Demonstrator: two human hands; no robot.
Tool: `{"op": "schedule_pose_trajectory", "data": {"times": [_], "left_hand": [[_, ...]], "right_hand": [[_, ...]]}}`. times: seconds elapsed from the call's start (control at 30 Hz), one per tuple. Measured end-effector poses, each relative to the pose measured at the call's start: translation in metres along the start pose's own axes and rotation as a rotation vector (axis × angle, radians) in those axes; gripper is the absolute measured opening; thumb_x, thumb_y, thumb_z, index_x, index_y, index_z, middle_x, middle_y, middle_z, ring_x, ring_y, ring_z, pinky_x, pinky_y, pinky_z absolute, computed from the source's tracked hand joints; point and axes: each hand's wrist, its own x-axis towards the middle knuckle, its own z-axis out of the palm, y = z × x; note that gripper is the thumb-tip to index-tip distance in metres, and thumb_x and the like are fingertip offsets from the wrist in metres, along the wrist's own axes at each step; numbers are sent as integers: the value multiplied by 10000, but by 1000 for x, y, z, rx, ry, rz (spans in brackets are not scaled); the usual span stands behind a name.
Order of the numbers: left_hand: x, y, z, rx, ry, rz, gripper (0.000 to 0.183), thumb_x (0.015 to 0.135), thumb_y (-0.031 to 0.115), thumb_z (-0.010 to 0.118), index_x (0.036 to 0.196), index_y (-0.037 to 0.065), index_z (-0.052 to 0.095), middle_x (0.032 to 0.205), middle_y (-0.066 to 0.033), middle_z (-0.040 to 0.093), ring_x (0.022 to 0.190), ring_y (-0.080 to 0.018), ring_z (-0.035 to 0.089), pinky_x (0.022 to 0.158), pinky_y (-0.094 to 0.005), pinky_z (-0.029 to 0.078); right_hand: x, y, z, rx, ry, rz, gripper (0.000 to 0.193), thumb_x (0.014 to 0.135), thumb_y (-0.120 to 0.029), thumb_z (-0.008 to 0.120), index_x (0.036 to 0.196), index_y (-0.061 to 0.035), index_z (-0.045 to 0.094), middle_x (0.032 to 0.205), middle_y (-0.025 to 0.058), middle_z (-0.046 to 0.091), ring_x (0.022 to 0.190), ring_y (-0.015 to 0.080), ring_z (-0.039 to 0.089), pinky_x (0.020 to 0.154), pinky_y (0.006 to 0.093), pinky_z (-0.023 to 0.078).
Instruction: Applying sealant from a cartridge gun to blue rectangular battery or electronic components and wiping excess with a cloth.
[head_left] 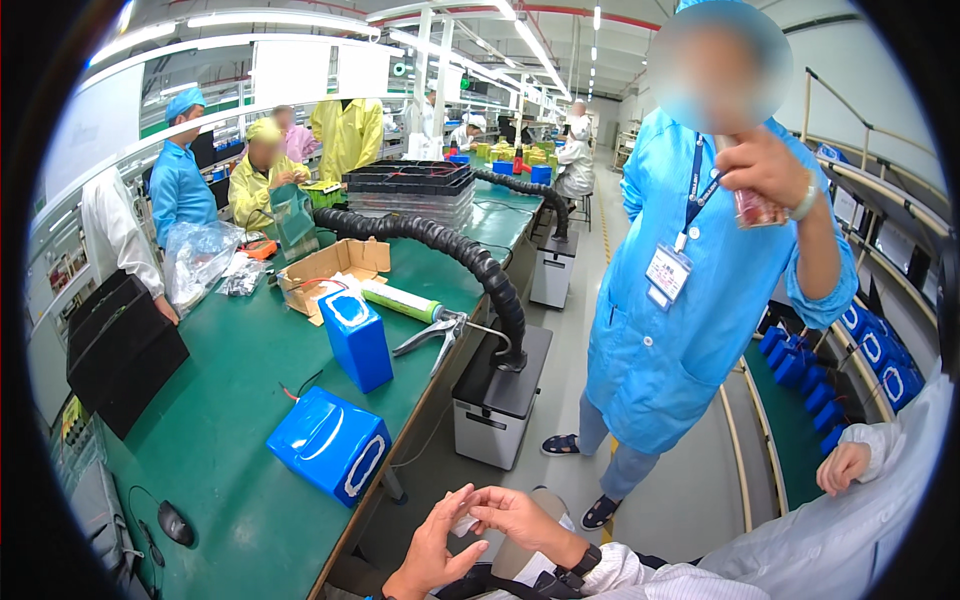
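My left hand is raised near the table's front edge, fingers stretched and thumb apart. Against its fingers, my right hand pinches a small crumpled white piece, perhaps tissue; its exact kind is unclear. A dark watch is on my right wrist. Beyond my hands, a blue wrapped battery pack lies on the green table, with a white ring of paste on its end. Another blue pack stands upright behind it, similarly ringed on top. A caulking gun with a white-green tube rests beside that one.
An open cardboard box, a black hose and black trays occupy the table. A computer mouse lies at left. A person in a blue coat stands in the aisle; another person's hand shows at right.
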Motion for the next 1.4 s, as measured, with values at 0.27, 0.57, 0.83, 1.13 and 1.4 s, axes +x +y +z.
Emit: {"op": "schedule_pose_trajectory", "data": {"times": [0.27,0.57,0.83,1.13,1.4], "left_hand": [[-7,2,3,-591,68,-258,738,855,280,613,1401,-18,217,1285,-273,473,1172,-328,527,1019,-393,368],[-2,5,-10,-809,64,-373,682,912,395,522,1368,-39,259,1152,-272,571,1061,-315,604,991,-388,396],[-10,14,-26,-630,-36,-425,470,903,186,548,1287,-51,416,1130,-214,605,1059,-267,606,942,-339,439],[-13,9,-16,117,58,-52,319,786,46,644,1103,27,613,1112,-137,628,1014,-257,616,870,-357,459],[-3,2,-10,230,75,4,241,769,113,689,994,57,625,951,-71,630,898,-243,592,807,-360,410]], "right_hand": [[-3,5,2,-111,1,-41,159,926,-170,572,982,-21,568,846,-3,605,680,46,541,614,183,454],[-10,-13,-3,-379,-164,-20,175,923,-205,582,938,-31,564,784,-27,574,663,27,529,576,180,432],[-16,-17,-14,-318,-101,-23,144,909,-157,599,949,-20,587,779,-22,578,655,32,540,564,185,434],[-23,-35,-3,-800,-119,-111,308,825,-130,650,1072,-47,486,798,29,601,740,105,549,691,268,449],[-15,-33,7,-775,-110,-209,184,803,-17,623,976,-7,561,855,53,590,756,112,576,669,249,471]]}}
